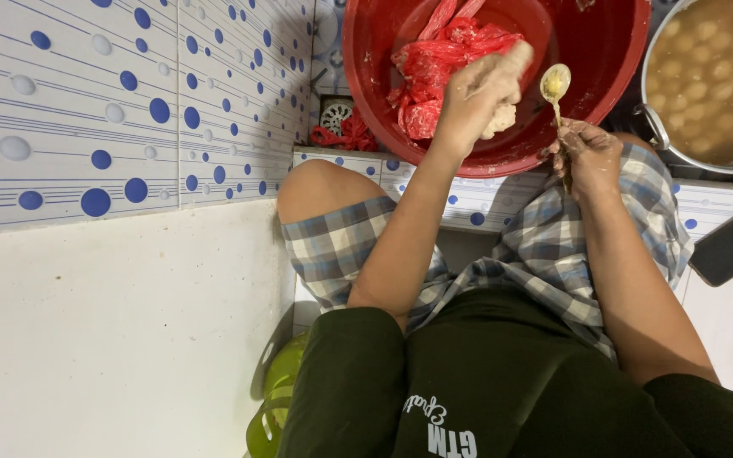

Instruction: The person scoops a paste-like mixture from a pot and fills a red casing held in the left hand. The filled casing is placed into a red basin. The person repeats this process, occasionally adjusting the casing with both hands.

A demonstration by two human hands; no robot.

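Observation:
My left hand [481,93] is coated in pale paste and squeezes a lump of pale dough [502,119] at the front rim of a big red basin [604,51]. To its right, my right hand [585,151] grips a small metal spoon [555,85] by the handle, the bowl pointing up and smeared with yellowish paste. Inside the basin lies a crumpled red plastic bag [443,59]. I sit with my knees in checked shorts on either side of the basin.
A large metal pot [710,76] of brown broth with several round balls stands at the right. A tiled wall with blue dots [129,102] rises on the left. A floor drain [334,114] with red scraps lies beyond my left knee. A green plastic stool [273,399] is under me.

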